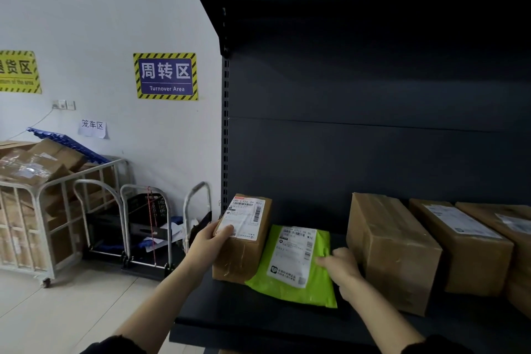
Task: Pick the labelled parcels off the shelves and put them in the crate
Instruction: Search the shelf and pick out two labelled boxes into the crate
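Observation:
A small brown cardboard parcel with a white label stands at the left end of the dark shelf. My left hand grips its left side, thumb on the label. Beside it lies a lime-green mailer bag with a white label. My right hand rests on the bag's right edge with fingers curled at it. No crate for the parcels can be made out for certain.
Three larger brown boxes stand on the shelf to the right, the nearest right by my right hand. Left of the shelving, on the floor, are a white cage trolley full of cardboard and folded hand carts with a black basket.

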The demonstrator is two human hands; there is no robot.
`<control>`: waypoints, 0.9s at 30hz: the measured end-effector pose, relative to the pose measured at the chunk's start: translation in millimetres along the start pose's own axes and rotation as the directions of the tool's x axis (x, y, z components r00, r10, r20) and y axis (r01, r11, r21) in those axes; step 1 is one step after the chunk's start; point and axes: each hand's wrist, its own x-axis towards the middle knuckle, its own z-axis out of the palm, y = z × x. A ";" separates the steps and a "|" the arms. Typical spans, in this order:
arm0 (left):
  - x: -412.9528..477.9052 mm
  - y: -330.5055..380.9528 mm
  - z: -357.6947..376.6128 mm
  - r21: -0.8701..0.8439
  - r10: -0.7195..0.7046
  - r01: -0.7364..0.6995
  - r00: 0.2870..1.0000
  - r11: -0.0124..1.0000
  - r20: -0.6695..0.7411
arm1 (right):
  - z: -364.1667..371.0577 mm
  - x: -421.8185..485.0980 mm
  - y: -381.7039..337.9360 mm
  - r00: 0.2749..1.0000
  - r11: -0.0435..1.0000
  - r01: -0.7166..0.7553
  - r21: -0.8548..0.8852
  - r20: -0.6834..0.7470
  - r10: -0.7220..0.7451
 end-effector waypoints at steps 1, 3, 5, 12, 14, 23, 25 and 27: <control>-1.7 -0.4 -1.1 -0.008 0.009 -0.009 1.000 1.000 0.014 | -0.6 -0.8 -0.4 1.000 1.000 0.020 0.016 0.000 -0.020; -5.5 -1.0 -3.1 -0.025 0.031 -0.030 0.999 0.999 0.035 | -3.0 -4.2 -3.6 0.997 0.996 0.082 0.037 -0.018 -0.081; -10.4 -2.8 -4.6 -0.051 0.050 -0.048 0.998 0.998 0.044 | -5.2 -6.6 -8.0 0.985 0.985 0.170 0.024 -0.046 -0.169; -24.0 -17.6 -9.7 -0.070 0.096 -0.089 0.991 0.994 0.094 | -4.5 -15.1 -13.3 0.934 0.937 0.346 0.048 -0.113 -0.339; -24.7 -19.1 -10.6 -0.066 0.099 -0.093 0.991 0.993 0.090 | -2.8 -17.7 -12.4 0.938 0.937 0.340 0.084 -0.105 -0.331; -26.6 -18.6 -9.7 -0.049 0.120 -0.116 0.989 0.992 0.088 | -5.6 -16.7 -7.5 0.955 0.943 0.296 0.151 -0.068 -0.289; -26.5 -17.8 -8.6 -0.046 0.114 -0.110 0.990 0.993 0.082 | -6.0 -16.5 -7.4 0.957 0.944 0.290 0.157 -0.062 -0.283; -26.0 -16.7 -8.5 -0.042 0.105 -0.102 0.991 0.994 0.079 | -5.4 -15.4 -7.0 0.961 0.949 0.276 0.151 -0.058 -0.270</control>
